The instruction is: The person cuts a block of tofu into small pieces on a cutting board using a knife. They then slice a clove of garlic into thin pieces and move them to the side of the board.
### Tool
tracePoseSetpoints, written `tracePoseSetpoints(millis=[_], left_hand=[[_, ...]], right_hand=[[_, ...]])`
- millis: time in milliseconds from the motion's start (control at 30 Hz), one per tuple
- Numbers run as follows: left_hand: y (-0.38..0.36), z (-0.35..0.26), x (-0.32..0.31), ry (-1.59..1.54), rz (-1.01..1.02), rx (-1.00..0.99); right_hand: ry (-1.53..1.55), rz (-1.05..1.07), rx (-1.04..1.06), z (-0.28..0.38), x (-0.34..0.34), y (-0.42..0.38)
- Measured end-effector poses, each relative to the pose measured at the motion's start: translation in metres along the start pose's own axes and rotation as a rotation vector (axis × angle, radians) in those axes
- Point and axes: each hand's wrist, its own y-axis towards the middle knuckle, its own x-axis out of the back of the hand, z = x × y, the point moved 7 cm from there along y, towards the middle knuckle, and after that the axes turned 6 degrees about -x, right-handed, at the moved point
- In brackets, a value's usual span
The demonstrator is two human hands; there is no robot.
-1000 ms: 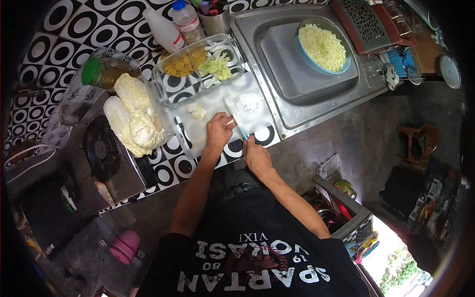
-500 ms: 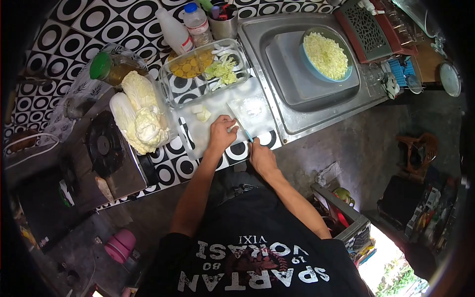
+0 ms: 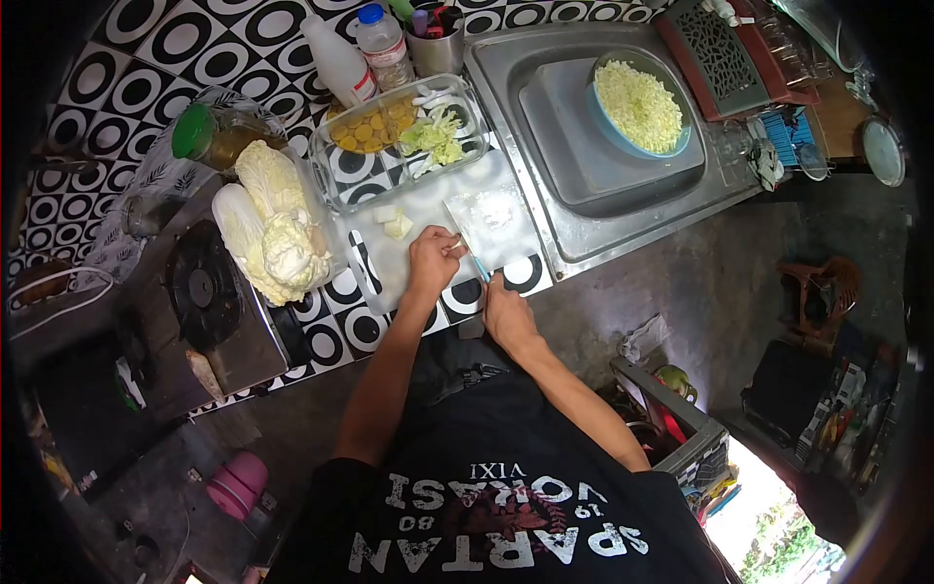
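My right hand (image 3: pixel 508 311) is wrapped round the blue handle of a knife (image 3: pixel 479 265), whose blade rests over a translucent cutting board (image 3: pixel 389 273). Beside the blade, my left hand (image 3: pixel 434 261) is closed, its fingertips pinching a small pale vegetable piece mostly hidden by the fingers. Pale chunks (image 3: pixel 396 226) lie on the board beyond the left hand. To the right of the blade, finely chopped white bits (image 3: pixel 496 210) are spread on the board.
A divided clear container (image 3: pixel 331 161) holds yellow slices and leafy pieces. Napa cabbages (image 3: pixel 277 229) sit on the left beside a stove burner (image 3: pixel 204 282). A blue bowl (image 3: pixel 623 146) of chopped cabbage stands by the sink (image 3: pixel 545 209). Bottles (image 3: pixel 384 49) stand behind.
My right hand and the knife handle have shifted slightly left, closer to my left hand. The whole view has also moved a little. The food on the board looks the same.
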Motion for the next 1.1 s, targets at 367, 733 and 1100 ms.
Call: tracePoseSetpoints(millis=[367, 733, 1100], left_hand=[[-0.002, -0.002, 0.000, 0.002, -0.045, -0.023], [-0.003, -0.005, 0.005, 0.006, -0.045, -0.086], [-0.004, 0.007, 0.002, -0.056, -0.071, -0.019]], right_hand=[[0.028, -0.020, 0.042, -0.001, -0.008, 0.015], [-0.003, 0.005, 0.030, 0.007, 0.008, 0.007], [0.001, -0.005, 0.023, -0.001, -0.012, 0.004]])
